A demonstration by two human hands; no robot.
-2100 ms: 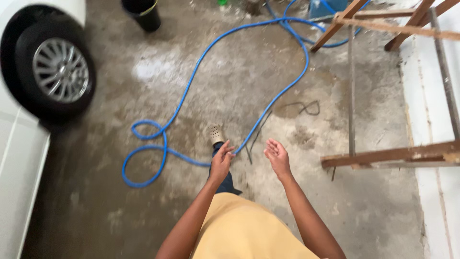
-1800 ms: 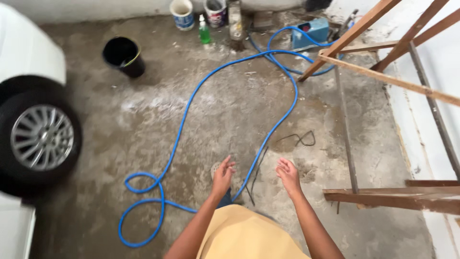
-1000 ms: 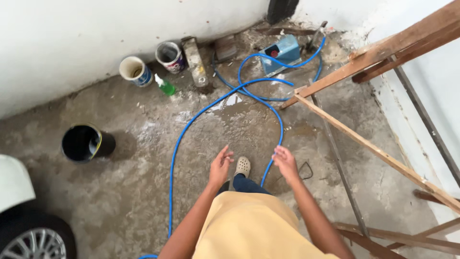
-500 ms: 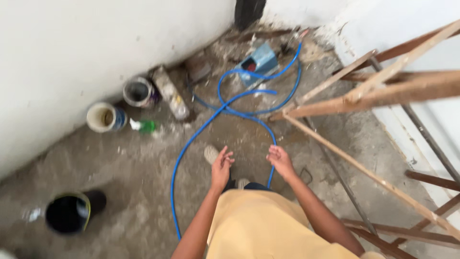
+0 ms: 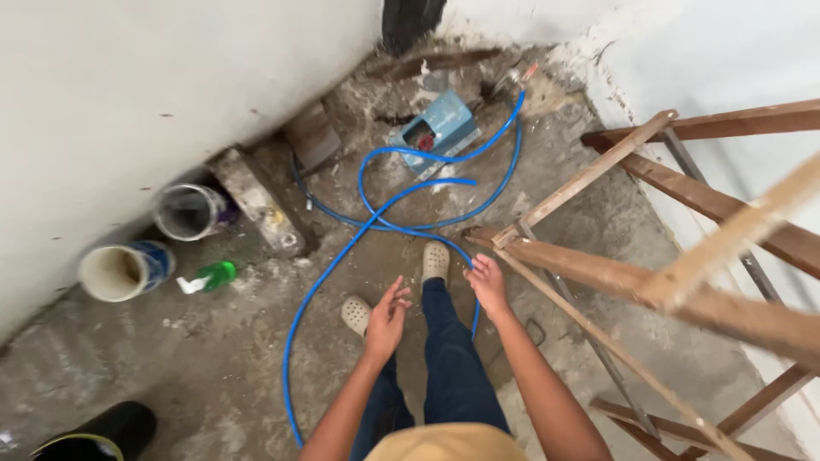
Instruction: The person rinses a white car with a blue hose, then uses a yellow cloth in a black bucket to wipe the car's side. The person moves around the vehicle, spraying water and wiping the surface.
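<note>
Both the left hand (image 5: 386,313) and right hand (image 5: 489,284) are empty, fingers loosely spread; step carefully over the blue hose (image 5: 325,273) lying just ahead of them.

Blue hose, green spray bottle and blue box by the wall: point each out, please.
Blue hose (image 5: 301,303): head view, on the long run left of the feet.
Green spray bottle (image 5: 213,275): head view, on its body.
Blue box (image 5: 444,130): head view, on its top face.

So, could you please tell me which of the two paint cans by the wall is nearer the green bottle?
The white-and-blue paint can, just left of the green bottle; the grey can sits farther back.
</note>
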